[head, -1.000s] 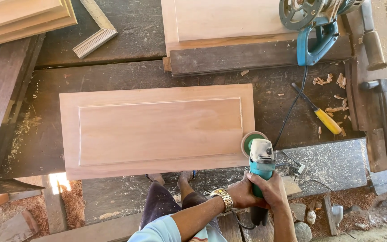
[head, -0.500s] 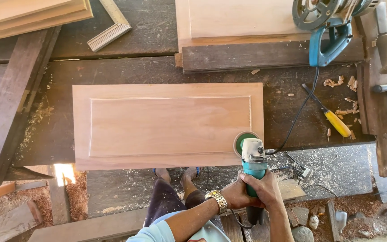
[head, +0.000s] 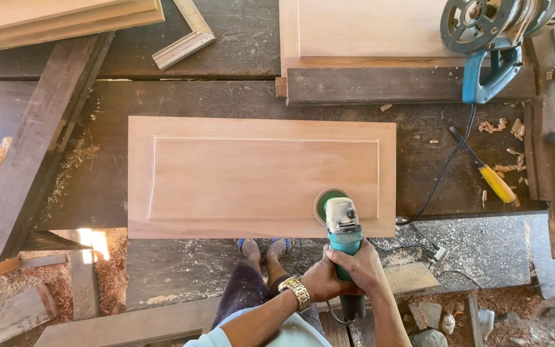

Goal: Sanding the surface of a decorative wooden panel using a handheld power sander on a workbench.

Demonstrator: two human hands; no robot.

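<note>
Panel: pale rectangular wooden door panel with a recessed centre (head: 261,177), flat on the dark plank workbench (head: 97,186); its surface looks evenly smooth, so how much remains I cannot tell.
Left hand (head: 319,281): fingers wrapped tight round the grinder's handle.
Grinder: teal-and-grey angle grinder with a green sanding disc (head: 340,222), disc on the panel's lower right corner.
Right hand (head: 362,266): fingers closed over the grinder's body.

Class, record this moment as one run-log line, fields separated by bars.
left hand and right hand: both grip teal angle grinder | disc: on wooden door panel, lower right part | panel: flat on dark workbench
</note>
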